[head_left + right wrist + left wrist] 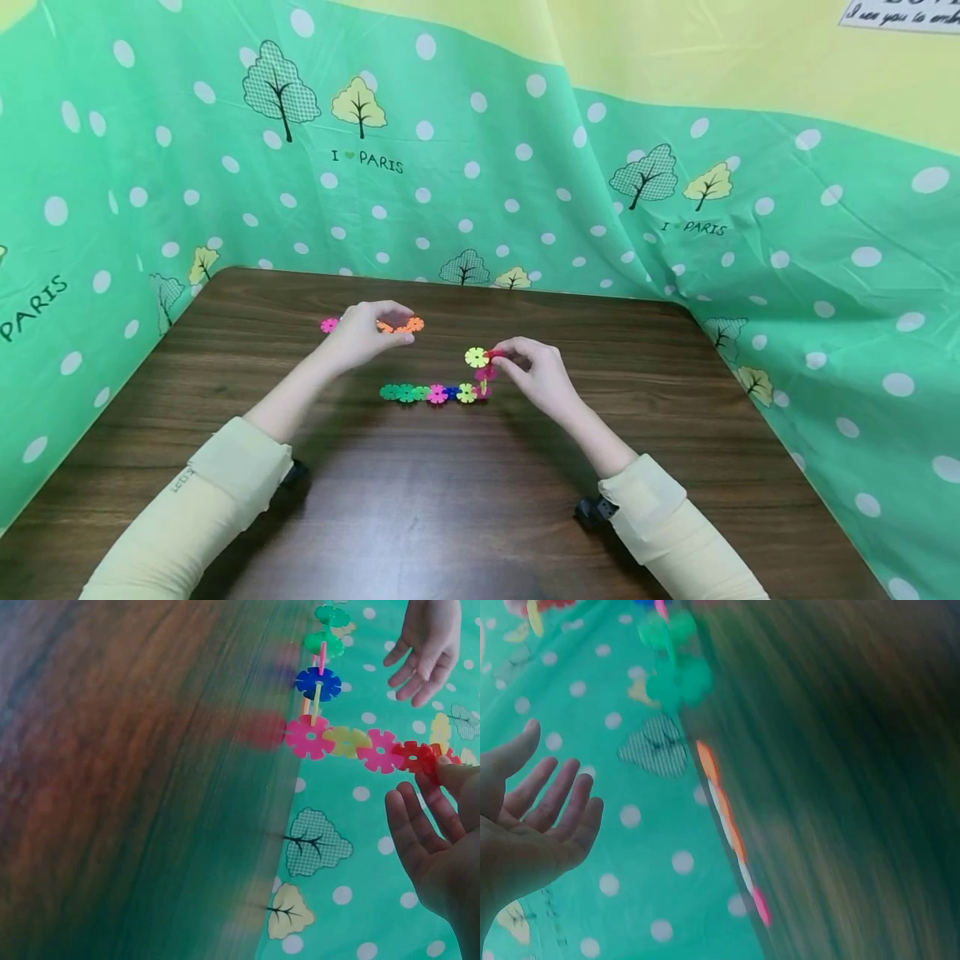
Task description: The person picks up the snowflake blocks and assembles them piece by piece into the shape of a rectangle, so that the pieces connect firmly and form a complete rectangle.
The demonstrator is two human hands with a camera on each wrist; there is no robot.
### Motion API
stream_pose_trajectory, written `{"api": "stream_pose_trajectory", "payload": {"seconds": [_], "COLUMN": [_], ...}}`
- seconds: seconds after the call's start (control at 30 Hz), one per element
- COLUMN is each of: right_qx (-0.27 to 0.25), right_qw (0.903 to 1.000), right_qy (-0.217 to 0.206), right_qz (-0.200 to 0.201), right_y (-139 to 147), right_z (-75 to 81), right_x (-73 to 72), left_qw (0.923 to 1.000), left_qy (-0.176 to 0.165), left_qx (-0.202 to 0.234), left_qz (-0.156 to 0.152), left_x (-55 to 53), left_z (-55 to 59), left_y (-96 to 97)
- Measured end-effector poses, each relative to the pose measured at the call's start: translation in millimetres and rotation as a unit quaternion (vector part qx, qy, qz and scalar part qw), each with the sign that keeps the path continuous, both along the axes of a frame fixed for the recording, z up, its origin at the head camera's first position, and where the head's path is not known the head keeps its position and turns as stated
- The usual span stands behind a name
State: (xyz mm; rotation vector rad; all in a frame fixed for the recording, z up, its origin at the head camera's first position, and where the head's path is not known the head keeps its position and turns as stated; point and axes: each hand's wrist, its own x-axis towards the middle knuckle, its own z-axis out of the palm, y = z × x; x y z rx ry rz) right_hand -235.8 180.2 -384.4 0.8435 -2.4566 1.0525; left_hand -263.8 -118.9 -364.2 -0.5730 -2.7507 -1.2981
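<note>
My right hand (543,383) pinches a red snowflake building disc (415,756) between thumb and fingertips, at one end of a long chain of interlocked discs. Green, pink, blue and yellow discs (467,393) make up the chain's row along the table, which then bends upward to the red one. A yellow disc (476,357) juts out beside the red one. Farther back, my left hand (362,335) hovers in front of a second, shorter chain; its fingers are relaxed and hold nothing in the left wrist view. That chain has orange discs (730,825), white ones and a pink end (761,906).
The dark wood table (420,500) carries both chains. A green polka-dot cloth (480,192) with printed trees hangs behind it and along its sides. Wrist cameras (596,510) sit under both cuffs.
</note>
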Motion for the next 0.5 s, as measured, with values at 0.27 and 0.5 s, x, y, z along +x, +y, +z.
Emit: {"api": "stream_pose_trajectory", "payload": {"seconds": [0.27,0.5], "right_qx": [-0.002,0.000], "right_qw": [1.0000,0.9999], "right_qy": [-0.007,-0.009], "right_qz": [0.006,0.006], "right_y": [1,0], "right_z": [-1.7,-3.3], "right_x": [0.9,2.4], "left_qw": [0.9974,0.9935], "left_qy": [0.051,0.071], "left_qx": [-0.050,-0.086], "left_qz": [-0.010,-0.020], "left_x": [-14.6,-33.6], "left_z": [-5.8,-27.4], "left_y": [-41.7,-77.5]}}
